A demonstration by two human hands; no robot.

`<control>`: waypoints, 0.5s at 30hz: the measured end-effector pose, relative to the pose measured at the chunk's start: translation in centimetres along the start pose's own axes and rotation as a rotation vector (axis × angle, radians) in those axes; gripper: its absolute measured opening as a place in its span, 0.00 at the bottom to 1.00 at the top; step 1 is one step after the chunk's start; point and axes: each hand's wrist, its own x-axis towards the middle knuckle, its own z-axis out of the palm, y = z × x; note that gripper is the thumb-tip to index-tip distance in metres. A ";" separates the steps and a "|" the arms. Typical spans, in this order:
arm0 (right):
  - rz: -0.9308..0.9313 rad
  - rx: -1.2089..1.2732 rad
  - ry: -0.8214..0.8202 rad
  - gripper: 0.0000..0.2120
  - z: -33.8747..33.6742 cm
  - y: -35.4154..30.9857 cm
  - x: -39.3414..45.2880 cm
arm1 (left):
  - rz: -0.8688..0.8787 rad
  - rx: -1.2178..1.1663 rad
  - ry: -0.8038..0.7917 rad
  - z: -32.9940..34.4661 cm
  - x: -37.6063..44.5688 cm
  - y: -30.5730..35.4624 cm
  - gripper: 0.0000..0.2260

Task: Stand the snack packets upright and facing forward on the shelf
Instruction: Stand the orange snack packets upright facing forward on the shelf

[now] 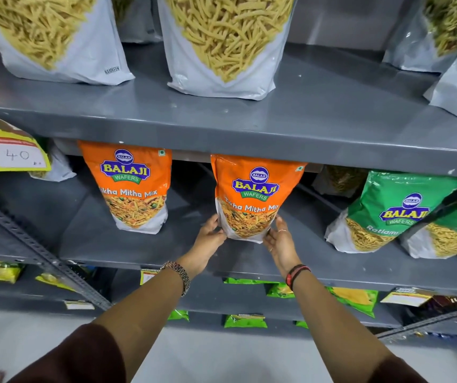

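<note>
An orange snack packet stands upright and faces forward on the middle grey shelf. My left hand presses its lower left edge and my right hand its lower right edge, so both hands hold its base. A second orange packet stands upright to the left, untouched. Two green packets lean to the right on the same shelf's right side.
The upper shelf carries large white bags of yellow sticks. A yellow price tag hangs at the left. A perforated metal brace slants across the left side. Lower shelves hold small green and yellow packets.
</note>
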 end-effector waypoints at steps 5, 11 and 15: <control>-0.059 -0.066 0.145 0.21 -3.0 1.8 0.3 | -0.081 -0.063 0.144 0.5 0.2 -1.5 0.18; -0.164 -0.103 0.475 0.14 -11.9 2.0 -0.1 | -0.177 -0.180 0.110 4.0 -0.5 -2.4 0.16; -0.276 -0.201 0.660 0.14 -19.2 0.1 -0.1 | -0.185 -0.190 0.047 9.3 -0.3 -2.6 0.17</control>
